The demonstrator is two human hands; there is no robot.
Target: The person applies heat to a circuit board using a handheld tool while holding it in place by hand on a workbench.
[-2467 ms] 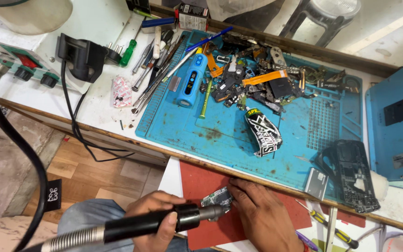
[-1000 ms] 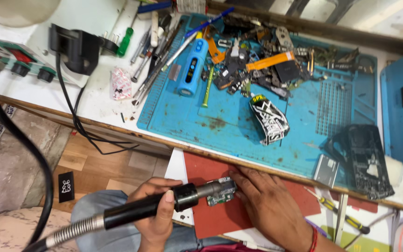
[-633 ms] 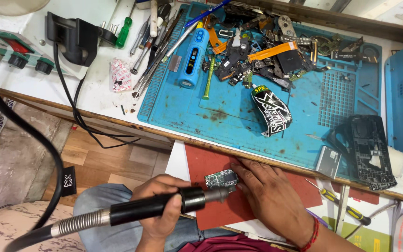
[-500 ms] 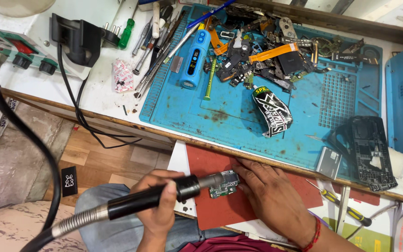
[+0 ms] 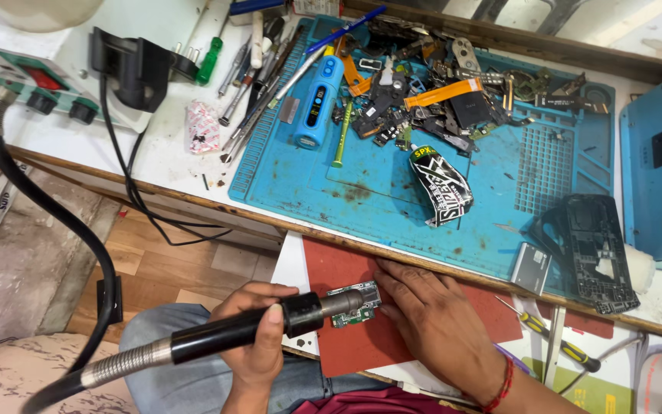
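Head view, landmark: a red mat (image 5: 423,307) lies on a white pull-out board just below the front edge of the desk (image 5: 162,165); every place below is told from it.
Left hand (image 5: 258,337): at the mat's left edge, fingers wrapped tight around a black hot-air handle (image 5: 231,335), thumb lying on top.
Hot-air handle: lies nearly level, its metal nozzle (image 5: 344,304) pointing right over the mat; a ribbed metal hose (image 5: 116,366) runs from its rear down and left, off the mat.
Circuit board (image 5: 355,303): small and green, flat on the mat's upper left part, directly under the nozzle tip; whether the nozzle touches it cannot be told.
Right hand (image 5: 434,322): spread palm-down on the middle of the mat, fingers flat and slightly apart, fingertips (image 5: 383,295) at the board's right edge, gripping nothing; a red thread circles the wrist.
Blue work mat (image 5: 392,176): on the desk above the red mat, its far part strewn with phone parts, flex cables and screwdrivers.
Black-and-white tube (image 5: 442,186): lies tilted on the blue work mat, above the red mat.
Blue electric screwdriver (image 5: 318,102): farther up and to the left, on the blue work mat.
Black phone frame (image 5: 595,253): above and right of the red mat, at the desk's edge.
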